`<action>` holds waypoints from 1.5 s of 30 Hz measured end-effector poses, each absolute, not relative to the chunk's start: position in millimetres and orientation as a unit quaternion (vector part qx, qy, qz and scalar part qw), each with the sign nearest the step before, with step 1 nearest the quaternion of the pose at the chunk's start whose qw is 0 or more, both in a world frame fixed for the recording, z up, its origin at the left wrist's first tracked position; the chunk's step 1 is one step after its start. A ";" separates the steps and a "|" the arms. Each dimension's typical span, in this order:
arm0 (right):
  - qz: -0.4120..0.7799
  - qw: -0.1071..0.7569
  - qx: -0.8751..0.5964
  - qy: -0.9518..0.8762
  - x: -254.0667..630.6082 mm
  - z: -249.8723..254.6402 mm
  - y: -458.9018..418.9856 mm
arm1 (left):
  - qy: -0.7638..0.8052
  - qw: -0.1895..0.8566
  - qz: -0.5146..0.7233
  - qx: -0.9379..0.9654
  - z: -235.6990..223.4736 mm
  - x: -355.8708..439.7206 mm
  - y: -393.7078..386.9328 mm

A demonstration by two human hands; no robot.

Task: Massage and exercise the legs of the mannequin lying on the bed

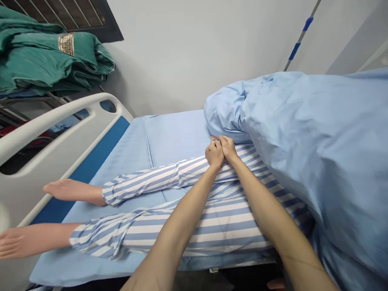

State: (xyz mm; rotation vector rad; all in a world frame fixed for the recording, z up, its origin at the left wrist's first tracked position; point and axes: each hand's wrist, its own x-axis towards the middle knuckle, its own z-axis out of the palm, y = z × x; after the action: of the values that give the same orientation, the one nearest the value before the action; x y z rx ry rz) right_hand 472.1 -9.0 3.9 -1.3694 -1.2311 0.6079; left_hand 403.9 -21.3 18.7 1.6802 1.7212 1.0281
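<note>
My left hand (214, 152) and my right hand (228, 147) are side by side and touching at the far leg of a lying figure, which looks like a manikin. Both are closed, with fingers curled toward the far side; what lies inside them is hidden. Beneath them are blue-and-white striped trousers (230, 224) covering both legs. A light blue quilt (303, 121), bunched back over the upper body, comes right up to my right hand. The bare feet, far foot (74, 190) and near foot (36, 241), point left.
The figure lies on a bed with a pale blue sheet (178, 131). A white footboard (103, 117) with a blue panel stands at the left. Folded green cloth (54, 60) is piled behind it. A metal pole (298, 42) with blue clips rises by the wall.
</note>
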 end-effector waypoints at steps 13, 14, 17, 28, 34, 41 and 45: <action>0.145 0.445 -0.671 -0.575 496.0 21.5 -20.5 | 0.619 0.244 0.373 0.647 15.5 400.6 -24.1; 0.150 0.475 -0.662 -0.560 496.5 18.7 -21.5 | 0.617 0.247 0.379 0.644 15.8 400.6 -23.6; 0.194 0.550 -0.623 -0.522 499.3 14.6 -20.0 | 0.602 0.267 0.401 0.637 21.7 404.4 -18.6; 0.117 0.493 -0.682 -0.528 511.0 27.7 -24.0 | 0.581 0.251 0.347 0.692 18.9 435.3 -15.3; 0.071 0.448 -0.664 -0.595 520.8 36.7 -24.3 | 0.565 0.260 0.343 0.704 14.5 432.8 -15.9; 0.107 0.533 -0.673 -0.502 530.4 3.7 -19.6 | 0.491 0.374 0.389 0.684 14.9 422.6 -10.5; 0.092 0.556 -0.665 -0.490 530.8 6.7 -22.4 | 0.480 0.468 0.396 0.628 20.2 342.1 7.8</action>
State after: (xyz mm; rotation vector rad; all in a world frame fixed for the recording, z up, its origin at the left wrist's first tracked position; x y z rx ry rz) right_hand 530.8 -22.4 6.7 -1.5708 -1.1575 0.2183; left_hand 342.1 7.8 20.2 1.5413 1.1772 0.9704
